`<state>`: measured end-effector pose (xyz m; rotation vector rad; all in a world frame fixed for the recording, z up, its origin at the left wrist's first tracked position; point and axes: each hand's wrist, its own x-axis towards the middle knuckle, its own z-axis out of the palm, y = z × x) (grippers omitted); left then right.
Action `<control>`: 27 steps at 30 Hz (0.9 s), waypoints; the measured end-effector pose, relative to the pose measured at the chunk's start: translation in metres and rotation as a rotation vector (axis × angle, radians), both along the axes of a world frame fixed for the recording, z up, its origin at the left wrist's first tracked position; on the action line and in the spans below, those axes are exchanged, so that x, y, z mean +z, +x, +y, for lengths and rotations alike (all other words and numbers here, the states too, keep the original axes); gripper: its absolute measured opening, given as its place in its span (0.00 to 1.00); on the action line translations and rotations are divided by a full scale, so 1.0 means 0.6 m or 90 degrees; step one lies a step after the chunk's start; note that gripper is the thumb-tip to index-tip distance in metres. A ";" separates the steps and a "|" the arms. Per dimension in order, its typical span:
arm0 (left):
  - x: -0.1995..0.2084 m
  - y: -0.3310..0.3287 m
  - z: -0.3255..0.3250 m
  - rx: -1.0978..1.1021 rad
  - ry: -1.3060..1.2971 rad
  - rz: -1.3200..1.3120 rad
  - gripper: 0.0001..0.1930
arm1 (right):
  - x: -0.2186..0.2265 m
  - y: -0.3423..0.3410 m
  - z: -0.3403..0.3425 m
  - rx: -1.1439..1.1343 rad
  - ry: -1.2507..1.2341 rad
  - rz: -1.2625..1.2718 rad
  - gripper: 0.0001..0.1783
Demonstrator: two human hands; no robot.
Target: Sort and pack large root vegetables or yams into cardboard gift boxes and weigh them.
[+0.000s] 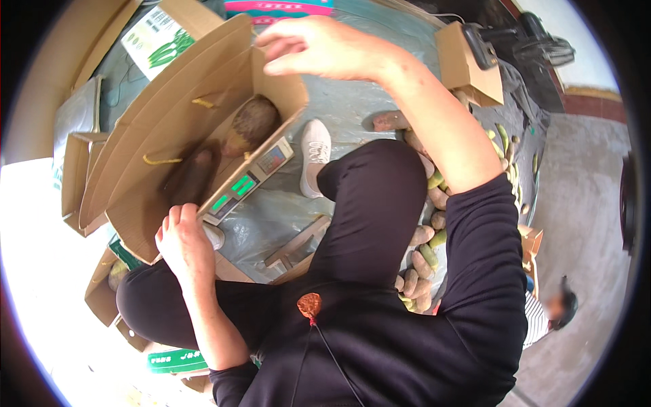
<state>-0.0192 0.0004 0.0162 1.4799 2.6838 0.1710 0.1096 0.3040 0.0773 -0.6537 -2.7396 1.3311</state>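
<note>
Clear plastic sheet (359, 108) over ground. Pink-and-teal box (291, 7) at top edge. Printed carton (159, 44) with green vegetable picture, upper left; open brown carton (76, 176) below it. Small cardboard box (452, 54), upper right, black device (480, 46) against it. Small wooden frame (298, 243) near middle. Green package (176, 361), lower left. Grey floor (576, 190) at right; person in striped top (536, 319) lower down, face blurred.

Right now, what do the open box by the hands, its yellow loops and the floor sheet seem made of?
Open box: matte cardboard, plain brown with stiff, flat panels. Yellow loops: probably cord, thin and bending. Floor sheet: likely thin plastic, glossy and wrinkled.
</note>
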 end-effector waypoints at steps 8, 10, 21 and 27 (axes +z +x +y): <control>-0.002 0.004 -0.002 -0.021 -0.030 0.001 0.10 | -0.162 0.357 0.006 -0.448 -0.079 -0.102 0.26; -0.006 0.001 -0.001 -0.046 -0.020 0.000 0.10 | -0.242 0.441 -0.037 -0.460 -0.022 -0.107 0.19; -0.029 -0.010 -0.015 -0.067 -0.009 0.002 0.13 | -0.559 0.592 -0.497 -0.384 -0.256 -0.532 0.23; -0.052 -0.028 -0.028 -0.092 0.001 0.049 0.15 | -0.568 0.648 -0.582 -0.493 -0.327 -0.467 0.25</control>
